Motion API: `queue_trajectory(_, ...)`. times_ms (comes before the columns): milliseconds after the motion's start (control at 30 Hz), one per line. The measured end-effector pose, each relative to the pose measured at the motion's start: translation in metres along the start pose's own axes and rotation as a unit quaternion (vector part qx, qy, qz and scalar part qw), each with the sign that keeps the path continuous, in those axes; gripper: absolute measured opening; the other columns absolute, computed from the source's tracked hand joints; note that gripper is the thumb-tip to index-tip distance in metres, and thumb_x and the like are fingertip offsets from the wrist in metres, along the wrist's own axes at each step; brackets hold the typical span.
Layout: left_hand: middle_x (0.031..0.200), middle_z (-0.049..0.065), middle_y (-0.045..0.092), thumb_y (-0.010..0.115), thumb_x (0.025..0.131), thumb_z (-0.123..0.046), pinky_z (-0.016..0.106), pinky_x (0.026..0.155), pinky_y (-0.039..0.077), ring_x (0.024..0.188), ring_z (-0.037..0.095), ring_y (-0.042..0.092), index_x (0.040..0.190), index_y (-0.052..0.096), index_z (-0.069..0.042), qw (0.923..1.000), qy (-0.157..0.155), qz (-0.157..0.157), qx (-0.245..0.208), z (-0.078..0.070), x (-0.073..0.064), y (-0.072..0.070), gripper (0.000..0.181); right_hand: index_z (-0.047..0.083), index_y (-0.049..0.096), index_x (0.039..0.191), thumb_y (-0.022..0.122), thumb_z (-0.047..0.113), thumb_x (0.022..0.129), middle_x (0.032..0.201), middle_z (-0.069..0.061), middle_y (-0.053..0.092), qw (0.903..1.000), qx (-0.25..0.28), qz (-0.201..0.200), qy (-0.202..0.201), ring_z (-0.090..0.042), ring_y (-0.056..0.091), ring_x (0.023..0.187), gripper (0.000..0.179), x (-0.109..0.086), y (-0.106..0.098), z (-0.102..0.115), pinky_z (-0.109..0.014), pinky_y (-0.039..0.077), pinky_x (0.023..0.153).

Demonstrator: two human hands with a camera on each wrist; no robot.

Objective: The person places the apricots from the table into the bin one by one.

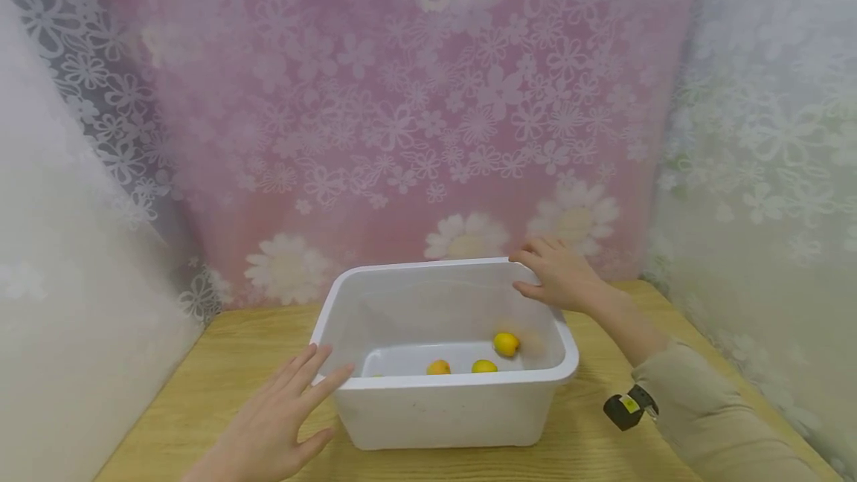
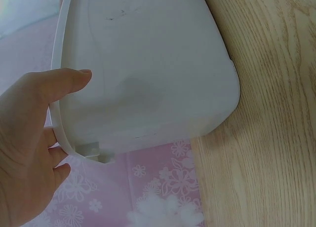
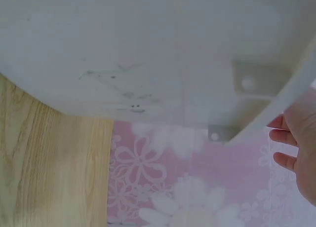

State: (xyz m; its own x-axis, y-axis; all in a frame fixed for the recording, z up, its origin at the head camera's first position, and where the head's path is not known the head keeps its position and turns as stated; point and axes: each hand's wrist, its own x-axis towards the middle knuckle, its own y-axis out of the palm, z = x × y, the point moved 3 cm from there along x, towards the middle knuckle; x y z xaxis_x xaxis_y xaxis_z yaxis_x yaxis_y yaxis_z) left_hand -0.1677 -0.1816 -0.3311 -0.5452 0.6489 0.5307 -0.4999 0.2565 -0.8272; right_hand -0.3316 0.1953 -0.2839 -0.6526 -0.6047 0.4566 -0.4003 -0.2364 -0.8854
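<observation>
A white plastic tub [image 1: 442, 411] stands on the wooden table. Inside on its floor lie several yellow fruits that look like lemons, one lemon [image 1: 506, 344] by the right wall and another lemon [image 1: 484, 367] partly hidden by the front rim. A more orange-toned fruit [image 1: 438, 368] is left of them. My left hand [image 1: 284, 407] spreads its fingers at the front left corner; in the left wrist view its thumb [image 2: 69, 84] overlaps the outer wall. At the back right corner is my right hand [image 1: 559, 274], loosely bent fingers over the rim, thumb toward the inside.
The wooden tabletop [image 1: 241, 363] runs out on both sides of the tub. Behind it hangs a pink flowered curtain [image 1: 402, 132], with pale flowered sheets at left and right. A small black device [image 1: 626, 409] is strapped at the right sleeve.
</observation>
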Motion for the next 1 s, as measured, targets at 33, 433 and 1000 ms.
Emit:
queue_trajectory(33, 0.137, 0.023, 0.043, 0.037, 0.093, -0.054, 0.022, 0.111, -0.001, 0.121, 0.041, 0.043, 0.139, 0.043, -0.016, 1.0, 0.0, 0.001, 0.0, 0.001, -0.001, 0.0, 0.061, 0.006, 0.061, 0.115, 0.067, 0.028, 0.084, 0.11, -0.014, 0.055, 1.0, -0.001, 0.0, 0.003, -0.033, 0.047, 0.105, 0.039, -0.001, 0.0, -0.001, -0.052, 0.037, 0.091)
queue_trajectory(433, 0.138, 0.02, 0.042, 0.075, 0.071, -0.036, 0.019, 0.109, -0.005, 0.123, 0.039, 0.042, 0.141, 0.042, -0.019, 0.9991, -0.026, 0.031, 0.011, 0.005, -0.009, -0.004, 0.079, -0.001, 0.058, 0.115, 0.064, 0.015, 0.084, 0.103, -0.017, 0.056, 0.9948, -0.053, -0.073, 0.046, -0.037, 0.051, 0.099, 0.036, -0.028, 0.019, -0.03, -0.053, 0.041, 0.085)
queue_trajectory(1000, 0.14, 0.019, 0.04, 0.057, 0.086, -0.049, 0.021, 0.11, -0.001, 0.124, 0.038, 0.041, 0.143, 0.038, -0.02, 0.9994, -0.018, 0.028, 0.01, 0.004, -0.007, -0.004, 0.066, 0.0, 0.056, 0.12, 0.061, 0.025, 0.084, 0.118, -0.02, 0.052, 0.9934, -0.023, 0.086, 0.072, -0.043, 0.046, 0.109, 0.044, -0.058, 0.102, -0.044, -0.062, 0.039, 0.084)
